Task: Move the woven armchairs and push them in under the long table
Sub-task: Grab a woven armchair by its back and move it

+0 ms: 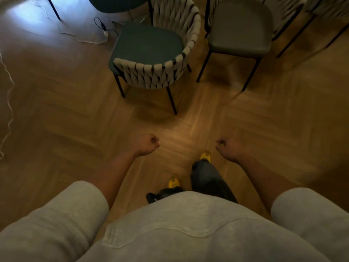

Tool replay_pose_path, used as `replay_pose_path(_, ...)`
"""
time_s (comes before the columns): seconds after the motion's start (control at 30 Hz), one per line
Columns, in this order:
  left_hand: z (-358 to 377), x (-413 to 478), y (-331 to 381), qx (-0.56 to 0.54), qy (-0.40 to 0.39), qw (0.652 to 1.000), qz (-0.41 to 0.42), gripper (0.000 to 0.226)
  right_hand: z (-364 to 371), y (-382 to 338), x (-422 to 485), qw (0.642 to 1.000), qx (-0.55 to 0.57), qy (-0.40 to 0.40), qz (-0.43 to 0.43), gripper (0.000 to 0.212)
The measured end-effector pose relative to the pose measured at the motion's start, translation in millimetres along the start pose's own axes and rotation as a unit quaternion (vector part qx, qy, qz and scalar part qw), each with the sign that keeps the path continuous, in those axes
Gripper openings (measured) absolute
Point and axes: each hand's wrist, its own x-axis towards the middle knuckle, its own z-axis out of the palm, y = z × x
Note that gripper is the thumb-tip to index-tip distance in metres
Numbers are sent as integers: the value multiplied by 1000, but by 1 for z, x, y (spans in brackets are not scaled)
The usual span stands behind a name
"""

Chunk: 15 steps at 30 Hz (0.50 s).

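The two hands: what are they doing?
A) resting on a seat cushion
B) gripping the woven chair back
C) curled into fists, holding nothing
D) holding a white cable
C: left hand and right hand are both empty fists above the floor, apart from the woven armchair.

A woven armchair (151,76) is seen standing upright on thin black legs, its dark green seat wrapped by a beige woven back. A grey-seated armchair (239,31) is placed just beside it, on the right.

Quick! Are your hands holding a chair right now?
Left hand: closed fist, holding nothing.
Right hand: closed fist, holding nothing.
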Motion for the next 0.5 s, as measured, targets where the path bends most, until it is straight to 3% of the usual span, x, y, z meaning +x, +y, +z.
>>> replay_pose_path(0.3, -82, 128, 75, -5, 32, 999, -25, 34, -133, -43, 151, 999, -40, -17, -29, 47)
replay_pose_path(0.5, -137, 207, 129, -16, 93, 995, -30, 46, -239, -102, 242, 984, -151, 3, -92, 47)
